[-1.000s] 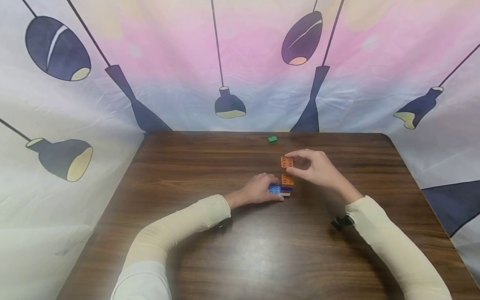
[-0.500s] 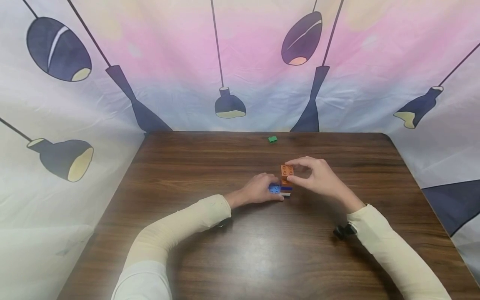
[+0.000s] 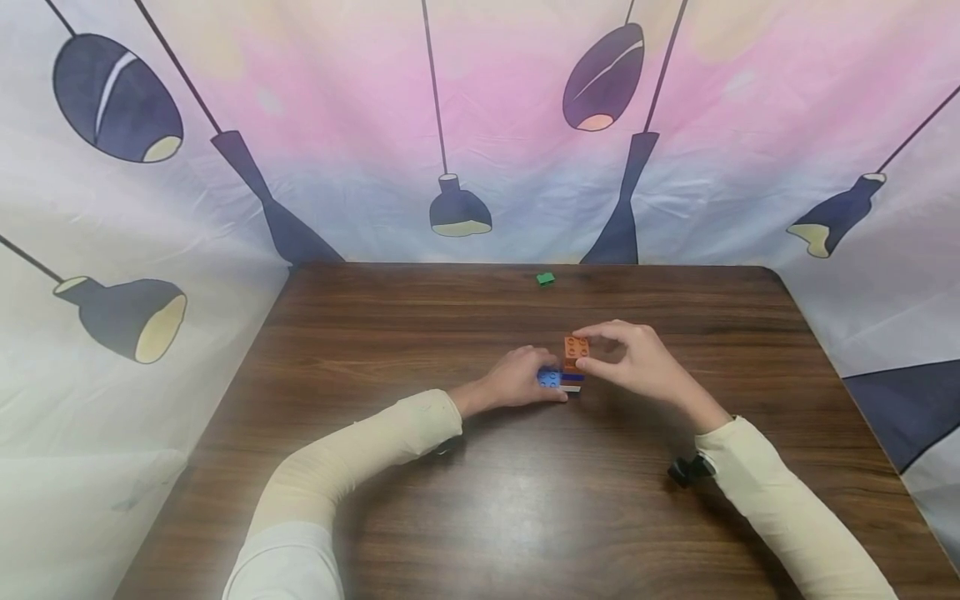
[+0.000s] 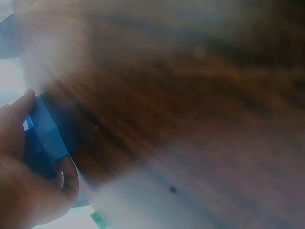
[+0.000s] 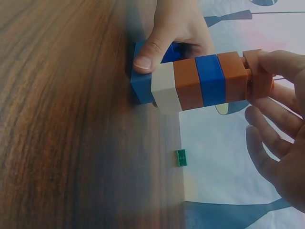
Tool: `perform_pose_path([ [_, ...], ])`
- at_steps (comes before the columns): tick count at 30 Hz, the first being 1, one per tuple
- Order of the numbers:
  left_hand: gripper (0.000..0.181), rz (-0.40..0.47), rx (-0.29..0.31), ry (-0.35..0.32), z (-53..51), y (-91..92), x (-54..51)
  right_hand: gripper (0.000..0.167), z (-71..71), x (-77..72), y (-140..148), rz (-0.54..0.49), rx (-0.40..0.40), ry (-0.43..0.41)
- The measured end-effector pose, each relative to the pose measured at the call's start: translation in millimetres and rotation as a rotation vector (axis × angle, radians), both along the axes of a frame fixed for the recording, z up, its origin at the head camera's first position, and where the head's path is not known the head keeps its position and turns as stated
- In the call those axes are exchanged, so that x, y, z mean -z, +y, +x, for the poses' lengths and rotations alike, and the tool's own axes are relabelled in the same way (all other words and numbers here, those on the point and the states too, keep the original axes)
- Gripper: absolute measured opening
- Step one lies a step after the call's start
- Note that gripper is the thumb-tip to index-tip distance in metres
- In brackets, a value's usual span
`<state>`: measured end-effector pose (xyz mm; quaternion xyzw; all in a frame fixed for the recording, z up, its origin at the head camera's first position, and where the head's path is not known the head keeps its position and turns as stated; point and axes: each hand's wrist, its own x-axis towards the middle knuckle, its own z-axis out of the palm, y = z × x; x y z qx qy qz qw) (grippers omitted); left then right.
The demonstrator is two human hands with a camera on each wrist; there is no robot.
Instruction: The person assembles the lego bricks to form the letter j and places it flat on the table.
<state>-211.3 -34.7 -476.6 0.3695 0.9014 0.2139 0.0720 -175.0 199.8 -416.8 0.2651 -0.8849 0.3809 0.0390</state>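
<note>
My left hand (image 3: 513,379) grips a blue brick (image 3: 549,378) low on the table, thumb on the near side and fingers on the far side. On this base, in the right wrist view, a column rises: a white brick (image 5: 166,88), an orange brick (image 5: 188,85), a darker blue brick (image 5: 210,81) and another orange brick (image 5: 233,76). With thumb and fingers, my right hand (image 3: 630,358) pinches one more orange brick (image 5: 259,76) at the column's top. It sits slightly tilted there, a narrow gap showing below it.
A small green brick (image 3: 545,279) lies by the far edge of the brown wooden table (image 3: 420,308). Behind the table hangs a cloth (image 3: 360,167) printed with lamps. A black device (image 3: 688,471) is strapped at the right wrist.
My right hand has brought its orange brick nearer and down onto the column's top, covering the orange brick seen below it before. The left hand has stayed in place.
</note>
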Motion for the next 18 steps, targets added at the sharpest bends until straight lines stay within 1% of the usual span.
perform_pose_path([
  [9, 0.049, 0.012, 0.001, 0.001, -0.1, -0.6, 0.7, 0.040, 0.6, 2.6, 1.4, -0.008, -0.007, -0.009],
  [18, 0.052, 0.003, -0.010, -0.005, -0.5, -0.5, 1.0, 0.039, 0.9, 0.2, 1.1, -0.011, -0.011, -0.030],
])
